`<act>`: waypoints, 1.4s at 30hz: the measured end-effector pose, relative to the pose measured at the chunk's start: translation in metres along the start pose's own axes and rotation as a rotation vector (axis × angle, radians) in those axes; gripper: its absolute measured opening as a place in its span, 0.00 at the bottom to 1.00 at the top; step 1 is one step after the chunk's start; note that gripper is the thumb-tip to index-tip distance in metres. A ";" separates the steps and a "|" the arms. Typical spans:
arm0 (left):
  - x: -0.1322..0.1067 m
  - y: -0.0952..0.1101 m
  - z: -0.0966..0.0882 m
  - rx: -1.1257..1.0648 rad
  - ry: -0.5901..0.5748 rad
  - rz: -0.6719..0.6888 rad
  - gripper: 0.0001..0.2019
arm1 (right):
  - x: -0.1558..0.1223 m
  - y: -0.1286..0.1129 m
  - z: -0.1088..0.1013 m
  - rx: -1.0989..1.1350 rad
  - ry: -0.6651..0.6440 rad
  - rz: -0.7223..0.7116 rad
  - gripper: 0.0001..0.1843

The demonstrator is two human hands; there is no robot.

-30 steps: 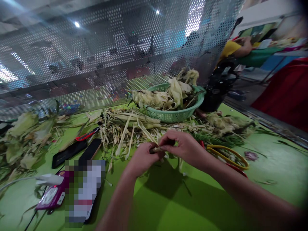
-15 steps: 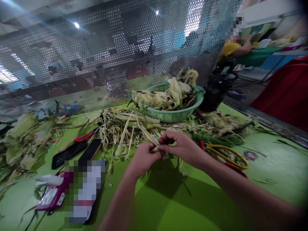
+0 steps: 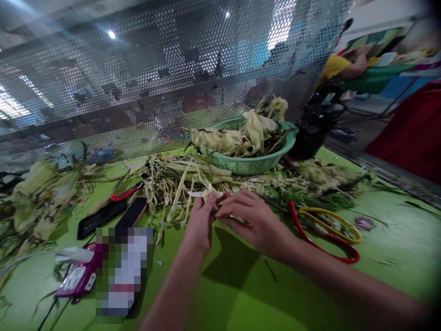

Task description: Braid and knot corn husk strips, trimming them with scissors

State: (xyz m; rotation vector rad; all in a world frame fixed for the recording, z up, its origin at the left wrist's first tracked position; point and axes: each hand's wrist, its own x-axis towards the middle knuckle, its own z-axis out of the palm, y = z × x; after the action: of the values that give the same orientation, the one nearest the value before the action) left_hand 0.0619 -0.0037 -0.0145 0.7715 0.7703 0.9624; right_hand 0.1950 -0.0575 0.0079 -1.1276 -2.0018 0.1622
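Note:
Over the green table [image 3: 241,294], my left hand [image 3: 200,223] and my right hand [image 3: 253,220] meet at a pale dried leaf strip [image 3: 206,195]. Both hands pinch it between fingers and thumb, the left from the left side, the right from the right. The strip's pale end sticks up above my left fingers. Just behind my hands lies a heap of dried strips and husks [image 3: 179,181]. Red and yellow handled scissors [image 3: 327,230] lie on the table to the right of my right hand.
A green plastic basket [image 3: 251,161] full of husks stands behind the heap, before a perforated metal screen [image 3: 155,82]. Phones [image 3: 106,218] and a purple device [image 3: 77,278] lie at the left. More husks [image 3: 37,193] are piled far left. Another person's arm [image 3: 347,69] shows at the back right.
My hands have shifted slightly left and away from me with the strip. The right hand has flattened over it, and the scissors now show fully.

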 end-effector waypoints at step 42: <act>-0.004 0.000 0.002 0.128 -0.078 -0.048 0.18 | -0.001 0.024 -0.004 0.181 0.020 0.420 0.08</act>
State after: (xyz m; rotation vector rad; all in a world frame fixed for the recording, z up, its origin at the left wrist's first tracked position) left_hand 0.0624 -0.0075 -0.0126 0.8929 0.7840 0.8408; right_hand 0.2133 -0.0453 -0.0013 -1.4086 -1.6718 0.5343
